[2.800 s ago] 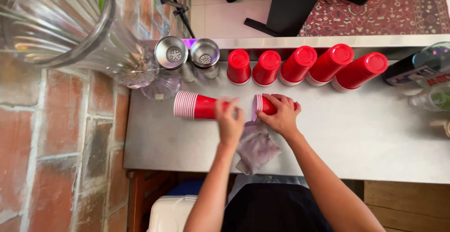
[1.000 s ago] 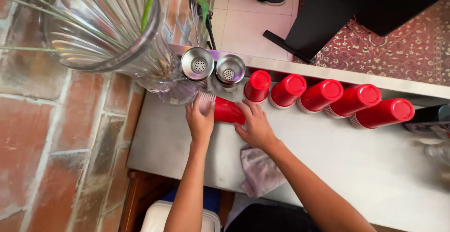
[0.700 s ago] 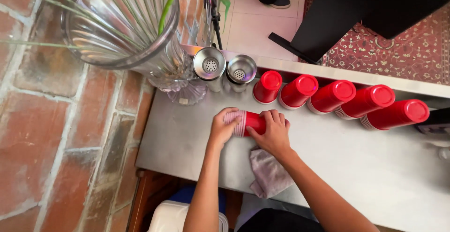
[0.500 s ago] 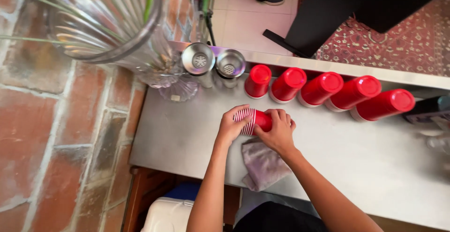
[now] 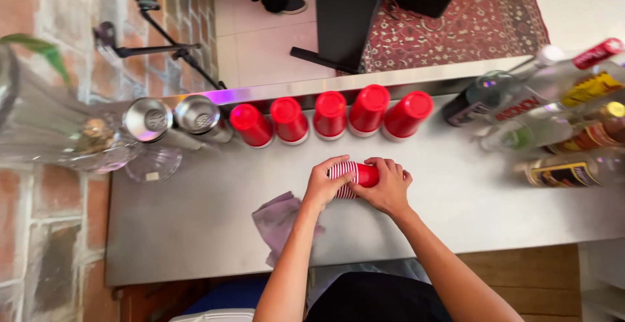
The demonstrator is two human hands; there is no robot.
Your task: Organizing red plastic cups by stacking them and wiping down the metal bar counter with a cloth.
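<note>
Since the earlier frame: both hands have carried the stack of red cups rightward along the counter, away from the shakers, and the view now takes in the bottles at the right.
Counter [image 5: 195, 231]: grey metal top running left to right, brick wall at its left end.
Glass vase [image 5: 58, 133]: large, clear, lying blurred at the far left.
Bottles [image 5: 553, 120]: several lying or leaning at the far right.
Row of cups [image 5: 332, 117]: five red cups upside down along the far edge, side by side.
Shakers [image 5: 176, 117]: two metal tops just left of that row.
Cloth [image 5: 280, 221]: purple-grey, crumpled, near edge, under the left forearm.
Stack of red cups [image 5: 351, 177]: on its side at mid-counter, rims to the left, held between both hands.
Left hand [image 5: 323, 188]: fingers curled over the rim end, clamped on it, forearm rising from the near edge.
Right hand [image 5: 388, 188]: closed around the base end, wrist angled in from the near right.
</note>
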